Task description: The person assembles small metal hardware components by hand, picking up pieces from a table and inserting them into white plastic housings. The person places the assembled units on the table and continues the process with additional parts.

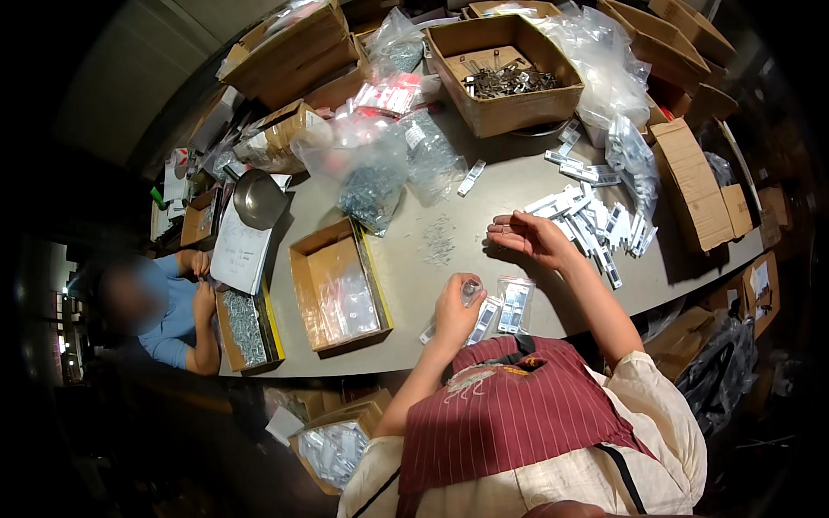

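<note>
My left hand (452, 312) is curled round a small clear plastic bag (471, 291) near the table's front edge. Beyond it and to the right, my right hand (528, 239) is palm-up with its fingers stretched out; whether tiny pieces lie on the fingers is too small to tell. Left of that hand, a loose scatter of small metal screws (439, 238) lies on the table. Flat packets with white-and-dark parts (515, 304) rest beside my left hand. To the right of my right hand is a heap of white-and-grey flat parts (580, 211).
An open carton (371, 293) holding clear bags stands left. A co-worker's hands (203, 281) are near a box of screws (245, 326). Bags of hardware (371, 194) and a carton of metal parts (518, 112) fill the far side. A cardboard box (691, 186) stands right.
</note>
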Tool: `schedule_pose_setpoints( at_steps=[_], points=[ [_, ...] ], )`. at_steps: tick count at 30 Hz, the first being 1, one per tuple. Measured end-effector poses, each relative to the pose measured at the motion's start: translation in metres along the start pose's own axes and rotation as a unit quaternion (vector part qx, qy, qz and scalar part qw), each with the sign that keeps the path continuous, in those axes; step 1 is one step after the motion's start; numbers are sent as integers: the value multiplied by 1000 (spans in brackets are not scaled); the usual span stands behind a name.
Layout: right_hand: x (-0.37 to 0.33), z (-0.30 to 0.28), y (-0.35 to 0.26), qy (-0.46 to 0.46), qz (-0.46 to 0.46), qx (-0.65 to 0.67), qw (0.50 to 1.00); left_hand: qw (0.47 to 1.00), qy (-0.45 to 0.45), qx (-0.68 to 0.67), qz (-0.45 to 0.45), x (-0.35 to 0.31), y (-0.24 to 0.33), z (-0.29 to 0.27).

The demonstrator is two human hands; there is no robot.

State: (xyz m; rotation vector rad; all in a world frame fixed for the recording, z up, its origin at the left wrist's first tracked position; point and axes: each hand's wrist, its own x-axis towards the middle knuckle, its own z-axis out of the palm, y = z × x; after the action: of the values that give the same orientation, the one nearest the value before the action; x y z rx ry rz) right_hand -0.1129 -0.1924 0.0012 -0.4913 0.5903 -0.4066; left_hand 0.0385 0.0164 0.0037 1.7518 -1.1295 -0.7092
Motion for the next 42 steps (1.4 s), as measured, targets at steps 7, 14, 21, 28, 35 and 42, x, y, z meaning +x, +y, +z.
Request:
schedule_pose_setpoints(
  at_steps=[7,14,21,28,35,42],
  points=[
    [-17,9,-1,-9,15,8,1000,999,-28,17,12,7,13,1],
    [-27,16,2,10,-43,-89,995,999,-39,20,1,12,17,7],
    [-34,-45,10,212,-150,-408,875,1000,-18,24,3,7,1,9],
    [-23,-7,32,188,-182,-717,646,999,-37,-18,15,7,3,16],
    [-1,-27,62,172,-337,-774,507,999,-31,8,23,6,-3,13],
    [-30,-20,35,-40,-39,-7,998,999,-37,-24,25,13,-1,21]
  ],
)
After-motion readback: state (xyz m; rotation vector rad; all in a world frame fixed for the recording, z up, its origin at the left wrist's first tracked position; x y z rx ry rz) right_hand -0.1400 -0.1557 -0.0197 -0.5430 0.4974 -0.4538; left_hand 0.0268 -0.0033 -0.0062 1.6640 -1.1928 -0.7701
